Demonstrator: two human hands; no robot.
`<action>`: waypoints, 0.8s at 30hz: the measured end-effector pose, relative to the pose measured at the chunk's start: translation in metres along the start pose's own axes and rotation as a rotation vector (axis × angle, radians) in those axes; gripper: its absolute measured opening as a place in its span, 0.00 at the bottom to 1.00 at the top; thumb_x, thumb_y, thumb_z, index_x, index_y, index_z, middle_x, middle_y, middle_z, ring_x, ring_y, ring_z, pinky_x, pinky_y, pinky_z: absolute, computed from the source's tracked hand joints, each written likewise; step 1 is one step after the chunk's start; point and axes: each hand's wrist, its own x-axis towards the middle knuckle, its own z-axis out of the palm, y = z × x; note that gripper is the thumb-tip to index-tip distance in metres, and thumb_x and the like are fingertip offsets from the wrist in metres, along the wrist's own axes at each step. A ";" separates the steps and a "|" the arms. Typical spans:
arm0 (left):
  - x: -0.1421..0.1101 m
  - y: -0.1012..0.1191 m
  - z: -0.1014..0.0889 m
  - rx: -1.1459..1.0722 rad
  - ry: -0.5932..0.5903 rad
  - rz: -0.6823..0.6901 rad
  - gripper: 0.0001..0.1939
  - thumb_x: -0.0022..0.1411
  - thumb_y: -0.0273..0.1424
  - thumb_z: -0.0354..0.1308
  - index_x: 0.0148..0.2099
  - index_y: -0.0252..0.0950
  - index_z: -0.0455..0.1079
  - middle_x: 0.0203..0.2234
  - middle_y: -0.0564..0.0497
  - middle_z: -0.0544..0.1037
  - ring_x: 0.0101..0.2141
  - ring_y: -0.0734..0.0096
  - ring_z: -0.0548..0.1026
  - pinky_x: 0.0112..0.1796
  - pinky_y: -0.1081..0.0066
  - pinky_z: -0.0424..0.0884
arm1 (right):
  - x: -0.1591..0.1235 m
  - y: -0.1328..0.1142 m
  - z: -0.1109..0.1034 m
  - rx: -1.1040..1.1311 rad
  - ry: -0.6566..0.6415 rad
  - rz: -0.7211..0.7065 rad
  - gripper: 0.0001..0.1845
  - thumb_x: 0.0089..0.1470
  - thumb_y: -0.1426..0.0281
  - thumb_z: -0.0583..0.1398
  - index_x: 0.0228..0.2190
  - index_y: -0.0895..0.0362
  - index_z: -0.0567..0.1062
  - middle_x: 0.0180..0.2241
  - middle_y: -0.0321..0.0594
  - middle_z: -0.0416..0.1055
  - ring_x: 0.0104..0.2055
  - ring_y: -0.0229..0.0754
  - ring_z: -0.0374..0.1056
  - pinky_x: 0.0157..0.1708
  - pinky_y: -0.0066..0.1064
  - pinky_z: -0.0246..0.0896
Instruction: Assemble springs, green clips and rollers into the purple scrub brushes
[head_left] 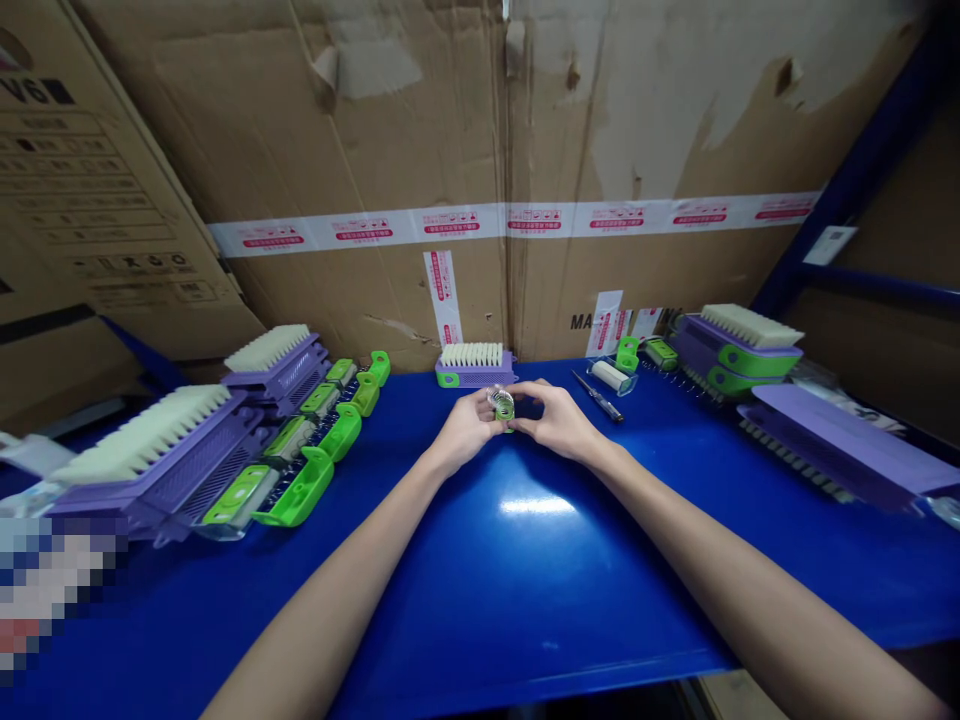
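Between my two hands, above the middle of the blue table, is a small clear part with a green piece point(504, 408), its round end facing me. My left hand point(471, 424) has its fingers closed around the left side of it. From the right, my right hand point(553, 415) pinches it with thumb and fingers. Just behind the hands stands a purple brush point(476, 366) with pale bristles and a green end. A screwdriver point(598, 396) lies right of my right hand, near a clear container with a white roll point(612, 376).
Purple brushes point(161, 440), green end pieces point(304, 490) and clear-and-green parts point(240, 495) line the left side. More brushes point(742, 345) and a purple housing point(847, 440) lie at right. A cardboard box point(375, 130) walls off the back of the blue table point(525, 600).
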 end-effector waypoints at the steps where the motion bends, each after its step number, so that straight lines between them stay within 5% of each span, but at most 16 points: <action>1: -0.001 0.000 0.000 0.016 0.003 0.006 0.28 0.41 0.20 0.66 0.49 0.30 0.69 0.42 0.43 0.78 0.42 0.64 0.75 0.48 0.62 0.68 | 0.000 -0.001 0.000 -0.007 0.007 -0.005 0.21 0.42 0.79 0.63 0.41 0.55 0.76 0.39 0.40 0.76 0.42 0.42 0.67 0.44 0.35 0.62; 8: -0.001 -0.002 -0.003 0.038 -0.096 -0.025 0.39 0.39 0.16 0.64 0.57 0.30 0.62 0.41 0.46 0.77 0.38 0.69 0.76 0.45 0.64 0.70 | 0.000 -0.001 0.000 -0.056 -0.010 0.003 0.19 0.44 0.80 0.61 0.39 0.55 0.77 0.37 0.38 0.76 0.39 0.41 0.66 0.42 0.34 0.61; 16: -0.005 0.005 0.003 0.155 -0.102 -0.006 0.33 0.40 0.17 0.63 0.53 0.28 0.65 0.34 0.48 0.78 0.33 0.71 0.76 0.37 0.70 0.71 | -0.002 0.001 0.003 -0.062 0.001 -0.006 0.21 0.44 0.80 0.61 0.41 0.53 0.76 0.40 0.38 0.75 0.43 0.42 0.65 0.46 0.36 0.60; 24: -0.001 -0.007 0.009 0.419 0.101 0.104 0.32 0.43 0.26 0.65 0.53 0.31 0.66 0.21 0.56 0.74 0.23 0.74 0.72 0.26 0.76 0.66 | 0.001 0.006 0.005 -0.057 0.130 0.039 0.20 0.43 0.80 0.61 0.40 0.54 0.77 0.36 0.37 0.74 0.37 0.39 0.68 0.40 0.32 0.64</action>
